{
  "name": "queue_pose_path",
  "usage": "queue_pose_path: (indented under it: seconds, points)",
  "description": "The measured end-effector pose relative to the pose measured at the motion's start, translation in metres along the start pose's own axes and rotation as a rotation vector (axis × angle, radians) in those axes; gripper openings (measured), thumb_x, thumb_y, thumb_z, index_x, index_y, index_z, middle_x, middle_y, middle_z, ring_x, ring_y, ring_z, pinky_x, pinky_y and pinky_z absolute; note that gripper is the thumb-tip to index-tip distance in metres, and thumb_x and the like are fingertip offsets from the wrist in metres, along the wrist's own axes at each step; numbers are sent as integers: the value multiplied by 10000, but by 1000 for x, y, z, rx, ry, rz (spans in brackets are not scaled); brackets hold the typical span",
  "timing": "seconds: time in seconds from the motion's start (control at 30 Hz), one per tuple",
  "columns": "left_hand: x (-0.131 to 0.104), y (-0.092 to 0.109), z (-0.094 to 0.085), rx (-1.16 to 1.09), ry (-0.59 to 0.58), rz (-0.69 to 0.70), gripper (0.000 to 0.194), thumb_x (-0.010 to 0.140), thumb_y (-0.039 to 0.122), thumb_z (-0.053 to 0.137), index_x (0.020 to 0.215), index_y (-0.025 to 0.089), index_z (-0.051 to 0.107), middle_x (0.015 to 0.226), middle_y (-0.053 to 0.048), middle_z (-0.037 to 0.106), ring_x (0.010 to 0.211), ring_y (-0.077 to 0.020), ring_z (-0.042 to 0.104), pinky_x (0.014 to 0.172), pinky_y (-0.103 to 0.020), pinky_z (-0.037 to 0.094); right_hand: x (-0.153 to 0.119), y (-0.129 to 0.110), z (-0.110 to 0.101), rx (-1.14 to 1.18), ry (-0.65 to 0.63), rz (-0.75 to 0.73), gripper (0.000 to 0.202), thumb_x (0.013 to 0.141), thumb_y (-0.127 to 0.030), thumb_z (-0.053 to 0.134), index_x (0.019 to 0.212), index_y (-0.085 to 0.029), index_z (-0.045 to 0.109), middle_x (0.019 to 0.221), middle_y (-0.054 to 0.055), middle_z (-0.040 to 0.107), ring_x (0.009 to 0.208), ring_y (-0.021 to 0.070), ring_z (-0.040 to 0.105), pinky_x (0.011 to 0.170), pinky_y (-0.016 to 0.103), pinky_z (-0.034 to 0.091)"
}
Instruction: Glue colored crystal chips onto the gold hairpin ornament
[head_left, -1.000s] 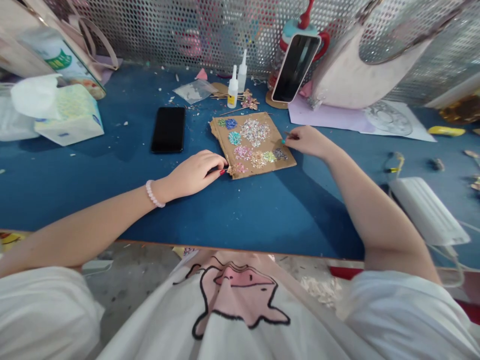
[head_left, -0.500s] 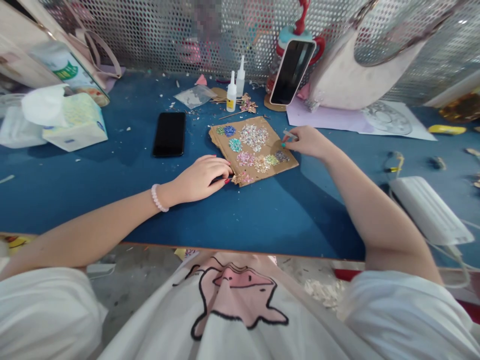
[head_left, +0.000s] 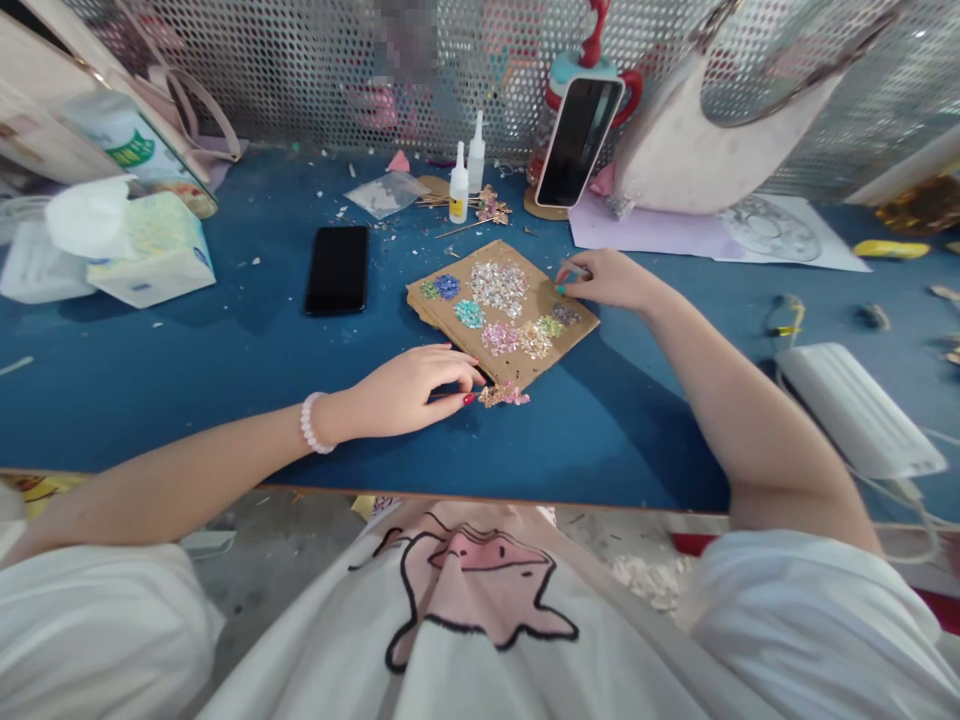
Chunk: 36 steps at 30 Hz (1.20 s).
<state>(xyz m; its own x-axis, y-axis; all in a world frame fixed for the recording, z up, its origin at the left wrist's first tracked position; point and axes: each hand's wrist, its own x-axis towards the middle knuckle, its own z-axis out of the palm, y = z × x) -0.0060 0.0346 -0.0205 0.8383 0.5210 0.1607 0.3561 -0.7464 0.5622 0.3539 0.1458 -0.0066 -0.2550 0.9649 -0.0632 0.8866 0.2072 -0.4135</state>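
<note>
The cardboard [head_left: 536,300] turned counterclockwise: its far left corner swung nearer to the black phone [head_left: 337,270] and dropped from level with the phone's far half to level with its near half, while its near corner moved farther to the phone's right and closer to the person. The blue pile [head_left: 447,287] came down beside the phone's near half, and the pink pile [head_left: 500,338] slipped past the level of its near end. The left hand [head_left: 397,395] slid toward the person, farther from the phone, and the gold-and-pink ornament [head_left: 493,395] went with it, farther to the phone's right.
</note>
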Motion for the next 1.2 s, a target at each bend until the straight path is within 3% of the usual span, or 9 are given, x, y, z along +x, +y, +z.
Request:
queue_pose_path:
  seconds: [0.23, 0.43, 0.57, 0.7, 0.87, 1.2]
  points:
    - [-4, 13, 5, -106, 1, -19, 160, 1027, 291, 543, 902, 214, 608, 1223, -58, 789, 1179, -251, 731, 1007, -416, 550, -2, -7, 3, 19, -37, -56, 325, 781, -309, 663, 1054, -155, 751, 682, -19, 485, 648, 155, 443, 704, 311, 331]
    - [-8, 26, 6, -185, 87, -50, 138, 988, 287, 614, 879, 212, 652, 1094, -50, 807, 1043, -221, 745, 975, -386, 540, -4, -12, 6, 32, -60, -110, 328, 795, -336, 663, 1057, -162, 756, 666, -23, 453, 657, 160, 437, 698, 309, 317]
    - [-8, 22, -1, -265, 207, -143, 145, 987, 320, 618, 923, 202, 674, 1037, -64, 790, 970, -195, 730, 845, -321, 548, -5, -15, 7, 34, -69, -133, 335, 795, -330, 648, 1062, -159, 756, 657, -23, 445, 652, 162, 433, 693, 310, 313]
    - [-4, 10, -5, -368, 295, -262, 229, 955, 401, 645, 912, 177, 662, 930, -65, 752, 717, -139, 644, 623, -265, 493, -5, -16, 7, 37, -89, -154, 338, 805, -341, 634, 1067, -162, 750, 658, -25, 467, 637, 156, 430, 689, 307, 307]
    - [-1, 3, -3, -509, 341, -303, 260, 922, 436, 654, 915, 177, 627, 874, -42, 675, 745, -138, 612, 651, -261, 515, -4, -15, 8, 55, -111, -181, 357, 809, -389, 632, 1060, -160, 741, 657, -30, 477, 631, 149, 432, 689, 304, 306]
    - [-3, 14, -3, -764, 317, -339, 225, 898, 366, 732, 882, 195, 585, 822, -11, 623, 666, -104, 539, 559, -229, 443, -5, -22, 14, 72, -156, -243, 421, 825, -486, 618, 1076, -176, 753, 665, -31, 473, 639, 145, 415, 685, 308, 295]
